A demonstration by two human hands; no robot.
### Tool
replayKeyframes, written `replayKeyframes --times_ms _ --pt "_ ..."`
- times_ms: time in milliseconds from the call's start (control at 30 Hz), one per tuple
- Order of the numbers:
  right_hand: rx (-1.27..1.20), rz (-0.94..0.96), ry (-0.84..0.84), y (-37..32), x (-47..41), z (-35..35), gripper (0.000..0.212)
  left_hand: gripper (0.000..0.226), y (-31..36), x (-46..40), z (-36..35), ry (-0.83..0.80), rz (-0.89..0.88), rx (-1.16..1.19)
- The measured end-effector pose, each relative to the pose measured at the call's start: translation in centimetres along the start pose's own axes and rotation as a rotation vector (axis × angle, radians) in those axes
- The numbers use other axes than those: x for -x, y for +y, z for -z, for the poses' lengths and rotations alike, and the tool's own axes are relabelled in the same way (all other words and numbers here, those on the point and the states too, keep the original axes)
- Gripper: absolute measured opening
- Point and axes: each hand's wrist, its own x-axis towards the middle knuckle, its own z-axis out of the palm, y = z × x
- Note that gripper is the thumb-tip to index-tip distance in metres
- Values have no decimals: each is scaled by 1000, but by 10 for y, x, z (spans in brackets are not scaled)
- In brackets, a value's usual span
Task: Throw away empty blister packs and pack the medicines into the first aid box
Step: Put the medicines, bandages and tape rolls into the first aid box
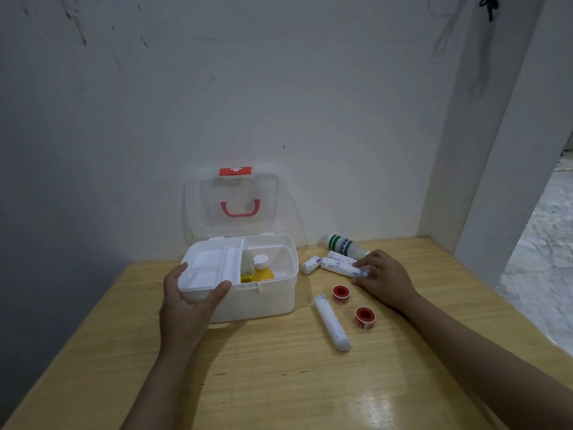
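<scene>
The white first aid box stands open on the wooden table, its clear lid leaning back against the wall. My left hand grips the front left corner of its white inner tray. A yellow bottle with a white cap stands inside the box. My right hand closes on a wrapped bandage roll to the right of the box. Two more rolls lie beside it, and a white bottle with a green label lies behind them.
A long wrapped roll and two red tape spools lie on the table in front of my right hand. A white wall stands right behind the box. The table's right edge drops to a grey floor.
</scene>
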Motion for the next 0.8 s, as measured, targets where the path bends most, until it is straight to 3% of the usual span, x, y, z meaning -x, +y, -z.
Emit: replayKeyframes --times_ms 233,467,633,800 --pt "-19 -44 -27 4 2 1 35 90 0 0 1 -8 0 -8" --pt "-36 -54 72 -3 10 17 27 87 -1 0 1 7 5 10" --pt "-124 117 141 -36 -2 56 25 87 -1 -1 0 15 11 13" --pt "-172 263 -1 -98 -35 75 24 89 -1 0 0 10 17 34"
